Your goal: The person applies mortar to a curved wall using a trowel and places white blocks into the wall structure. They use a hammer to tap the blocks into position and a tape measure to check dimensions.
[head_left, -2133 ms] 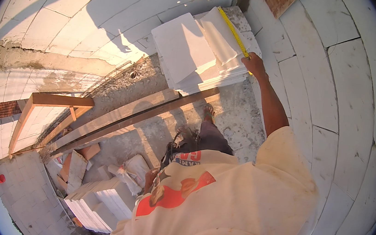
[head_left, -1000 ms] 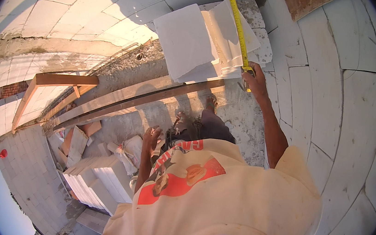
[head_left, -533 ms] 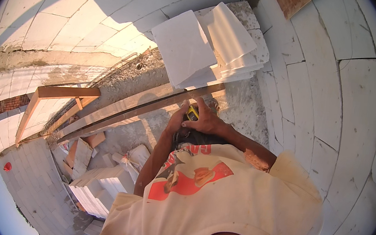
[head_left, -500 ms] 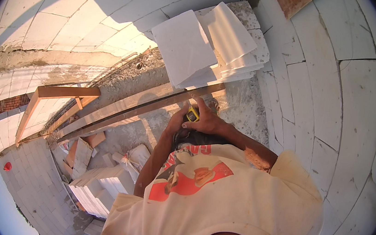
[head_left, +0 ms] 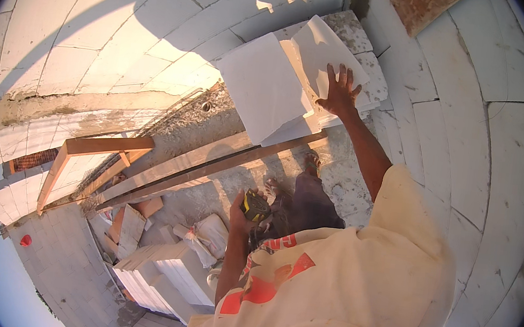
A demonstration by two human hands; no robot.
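Note:
My left hand (head_left: pixel 242 213) is closed around a yellow and black tape measure (head_left: pixel 256 207), held low in front of my shirt. No drawn-out tape shows. My right arm reaches forward, and my right hand (head_left: pixel 341 94) lies with spread fingers on the right-hand stack of thin white sheets (head_left: pixel 320 47). Beside it, on the left, lies another white sheet (head_left: pixel 264 86), tilted a little. Both rest on pale blocks (head_left: pixel 349 31) by the wall corner. A long wooden beam (head_left: pixel 209 169) runs along the near side of the sheets toward the lower left.
Pale block walls (head_left: pixel 465 141) rise ahead and on the right. A wooden frame (head_left: pixel 109 146) stands on the left. Nearer lie wood offcuts (head_left: pixel 131 232), a whitish bag (head_left: pixel 212 235) and stacked white panels (head_left: pixel 165 275). A brown board (head_left: pixel 419 7) is at the top right.
My right hand has left the tape measure and stretched forward onto the sheets. My left hand keeps the tape measure, now lower and nearer my body. My legs have come into view.

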